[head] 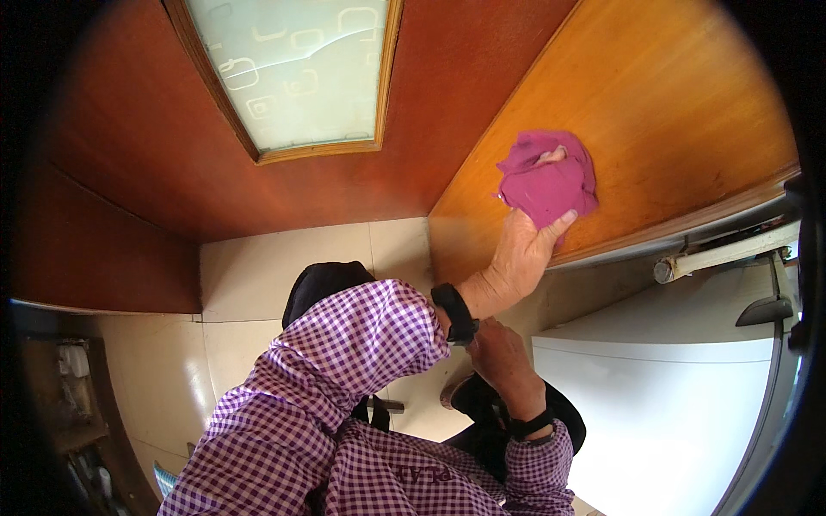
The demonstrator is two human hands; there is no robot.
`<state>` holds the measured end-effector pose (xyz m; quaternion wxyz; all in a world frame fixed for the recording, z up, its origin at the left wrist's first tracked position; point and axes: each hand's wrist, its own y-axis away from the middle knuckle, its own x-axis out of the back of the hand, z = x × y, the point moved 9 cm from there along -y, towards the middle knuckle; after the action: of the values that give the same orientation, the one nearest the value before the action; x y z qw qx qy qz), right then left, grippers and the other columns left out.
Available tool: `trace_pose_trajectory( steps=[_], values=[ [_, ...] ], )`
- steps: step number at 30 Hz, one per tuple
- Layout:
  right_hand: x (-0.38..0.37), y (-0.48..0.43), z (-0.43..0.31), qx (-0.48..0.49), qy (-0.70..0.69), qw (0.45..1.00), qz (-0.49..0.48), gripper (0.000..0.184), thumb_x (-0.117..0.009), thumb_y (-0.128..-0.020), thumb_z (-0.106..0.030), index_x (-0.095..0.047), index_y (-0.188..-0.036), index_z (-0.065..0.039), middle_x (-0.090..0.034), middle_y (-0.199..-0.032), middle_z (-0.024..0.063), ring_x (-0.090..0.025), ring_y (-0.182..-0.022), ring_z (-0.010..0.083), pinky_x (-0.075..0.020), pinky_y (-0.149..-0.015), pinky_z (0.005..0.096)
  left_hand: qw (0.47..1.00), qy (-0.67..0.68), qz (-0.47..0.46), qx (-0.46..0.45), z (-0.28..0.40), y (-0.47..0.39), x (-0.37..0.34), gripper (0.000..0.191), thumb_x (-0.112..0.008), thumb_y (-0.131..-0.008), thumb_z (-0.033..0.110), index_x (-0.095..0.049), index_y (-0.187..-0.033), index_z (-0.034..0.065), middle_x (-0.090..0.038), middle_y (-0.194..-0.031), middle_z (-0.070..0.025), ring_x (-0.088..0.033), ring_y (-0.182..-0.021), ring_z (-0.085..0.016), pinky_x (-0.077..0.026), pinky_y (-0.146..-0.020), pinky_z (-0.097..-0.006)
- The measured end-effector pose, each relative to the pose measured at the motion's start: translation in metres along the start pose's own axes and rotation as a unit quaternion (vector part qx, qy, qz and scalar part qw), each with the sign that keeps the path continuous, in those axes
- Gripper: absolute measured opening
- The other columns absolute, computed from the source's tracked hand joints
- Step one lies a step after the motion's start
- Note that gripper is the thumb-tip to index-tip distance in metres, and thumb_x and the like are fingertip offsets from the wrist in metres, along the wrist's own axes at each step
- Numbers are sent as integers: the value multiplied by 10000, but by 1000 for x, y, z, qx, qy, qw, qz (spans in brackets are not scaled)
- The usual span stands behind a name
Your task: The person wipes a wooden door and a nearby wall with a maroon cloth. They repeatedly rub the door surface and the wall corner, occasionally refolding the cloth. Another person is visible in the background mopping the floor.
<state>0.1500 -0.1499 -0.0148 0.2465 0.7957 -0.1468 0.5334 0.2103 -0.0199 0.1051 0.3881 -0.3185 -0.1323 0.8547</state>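
My left hand [523, 248] reaches up to the right and holds a bunched magenta cloth [555, 184] flat against an orange-brown wood panel [652, 129]. The thumb lies along the cloth's lower edge, while most of the fingers are hidden in its folds. Just below the left wrist is my right hand [503, 358], its fingertips partly hidden behind that wrist. Whether it grips anything does not show. Both wrists wear black bands, and the checked purple-and-white sleeves reach close to them.
A red-brown wood surface with a framed patterned glass pane [297, 77] rises ahead. At lower right stands a white, smooth-topped box-shaped unit [658, 400], with a pale bar [729, 251] above it. Open shelving [110, 400] holding items is at far left. Pale floor tiles [258, 348] lie below.
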Motion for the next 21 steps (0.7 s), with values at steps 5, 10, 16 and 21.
trace_pose_trajectory(
  steps=[5, 10, 16, 21],
  values=[
    [4, 1, -8, 14, -14, 1000, 11, 383, -670, -848, -109, -519, -1195, -50, -622, -952, 187, -646, -858, 386, -517, -739, 471, 981, 97, 55, 158, -64, -18, 23, 412, -582, -1003, 237, -512, -1334, 3, -594, -1261, -81, -525, -1162, -219, -382, -1040, -334],
    [1, -5, -9, 3, -20, 1000, -5, 338, -679, -841, -108, -550, -1145, -37, -625, -948, 185, -645, -850, 383, -517, -739, 468, 954, 120, 160, 225, -98, -18, 49, 291, -601, -998, 258, -597, -1180, 31, -611, -1119, -15, -524, -1036, -145, -407, -963, -307],
    [-1, -7, -16, 18, -19, 1000, -6, 347, -688, -838, -113, -565, -1151, -28, -634, -952, 190, -655, -855, 375, -525, -741, 457, 940, 102, 201, 255, -132, -15, 70, 284, -625, -974, 287, -628, -1063, 17, -627, -1039, -29, -528, -972, -167, -412, -933, -312],
    [0, -5, -13, 13, -7, 1000, -1, 388, -706, -831, -119, -562, -1180, -32, -640, -961, 189, -662, -855, 368, -533, -733, 448, 929, 31, 185, 319, -178, -7, 85, 414, -594, -975, 386, -627, -1107, -5, -656, -1121, -132, -569, -1089, -272, -392, -1008, -373]
  ],
)
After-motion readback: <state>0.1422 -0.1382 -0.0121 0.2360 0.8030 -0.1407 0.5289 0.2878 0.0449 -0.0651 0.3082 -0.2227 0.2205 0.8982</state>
